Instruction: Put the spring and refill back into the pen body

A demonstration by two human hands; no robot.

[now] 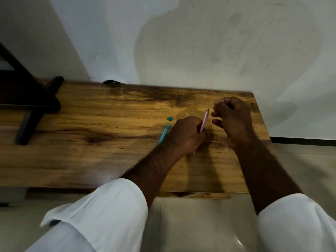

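My left hand (pixel 185 135) grips a pink pen barrel (pixel 204 120), which points up and away over the wooden table (pixel 101 135). My right hand (pixel 231 119) hovers just right of the pen's tip with its fingers curled; thumb and forefinger seem to pinch something very small, too tiny to make out. A teal pen barrel (pixel 164 133) lies on the table against the left side of my left hand. A small teal cap (pixel 169 118) lies a little beyond it.
A black stand with angled legs (pixel 27 106) occupies the table's left end. A dark object (pixel 111 82) sits at the table's back edge against the white wall. The table's right edge (pixel 263 124) drops to a tiled floor.
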